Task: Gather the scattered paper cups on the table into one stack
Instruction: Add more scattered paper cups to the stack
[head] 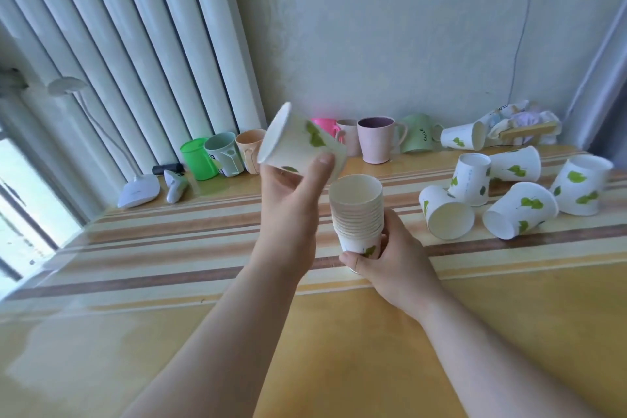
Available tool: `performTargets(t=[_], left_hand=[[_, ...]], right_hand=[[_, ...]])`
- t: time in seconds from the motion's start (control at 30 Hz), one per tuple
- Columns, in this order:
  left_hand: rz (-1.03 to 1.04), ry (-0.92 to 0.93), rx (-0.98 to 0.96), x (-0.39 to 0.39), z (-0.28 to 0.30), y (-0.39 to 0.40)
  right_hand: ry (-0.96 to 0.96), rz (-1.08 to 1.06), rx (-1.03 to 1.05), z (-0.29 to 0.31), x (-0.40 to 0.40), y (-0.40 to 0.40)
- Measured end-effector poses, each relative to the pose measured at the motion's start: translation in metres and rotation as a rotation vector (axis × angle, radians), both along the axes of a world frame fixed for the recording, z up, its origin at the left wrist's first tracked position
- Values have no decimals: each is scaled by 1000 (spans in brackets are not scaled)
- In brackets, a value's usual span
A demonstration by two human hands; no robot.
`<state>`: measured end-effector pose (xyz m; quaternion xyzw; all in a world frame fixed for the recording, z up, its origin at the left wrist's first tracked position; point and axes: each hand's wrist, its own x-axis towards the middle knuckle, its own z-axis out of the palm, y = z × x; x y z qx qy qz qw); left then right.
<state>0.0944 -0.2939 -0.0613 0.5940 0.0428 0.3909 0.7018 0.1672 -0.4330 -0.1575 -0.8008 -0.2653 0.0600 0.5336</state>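
Striped table (190, 234) mid-job: our right hand (395, 261) grips the stack (357, 210) at center, left hand (291, 193) pinches a tipped cup (298, 146) at 11 o'clock, probably nesting next, loose cups (519, 210) at 3.

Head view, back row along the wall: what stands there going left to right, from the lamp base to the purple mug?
White lamp base → small white handheld device → bright green plastic cup → grey-green patterned mug → peach mug → dusty purple mug.
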Motion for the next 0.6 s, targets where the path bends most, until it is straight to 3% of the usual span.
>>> performTargets(t=[0.1,0.2,0.43,0.6], left_hand=[[14,216,173,4,-10,-7],[32,331,183,6,-28,-10],[-129,269,11,5,-39,-23],[-132,288,99,4,-56,-16]], right_hand=[[14,-3,5,0,0,0],[26,2,-4,1,0,0],[34,-16,-16,2,0,3],[51,-20,1,4,-1,3]])
